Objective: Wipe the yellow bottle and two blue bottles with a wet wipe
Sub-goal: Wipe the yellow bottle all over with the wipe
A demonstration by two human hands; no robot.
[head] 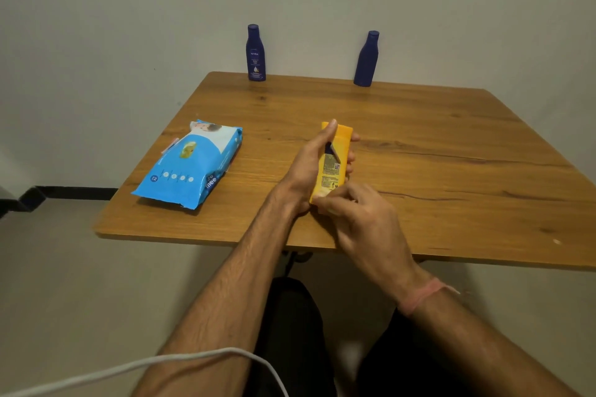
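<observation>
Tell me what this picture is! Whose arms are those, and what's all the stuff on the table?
The picture comes from a camera worn on a person's head, looking down, so the arms you see are that person's own. There is no machine here, just two bare hands.

The left hand holds a yellow bottle, with the thumb along one side and the fingers curled round the other. The right hand touches the bottle's near end with curled fingers. It seems to press something pale there, maybe a wipe, but that is hard to tell.

On the wooden table lies a blue pack of wipes. At the far edge, by the wall, stand two blue bottles: one on the left with its label showing, one on the right.
</observation>
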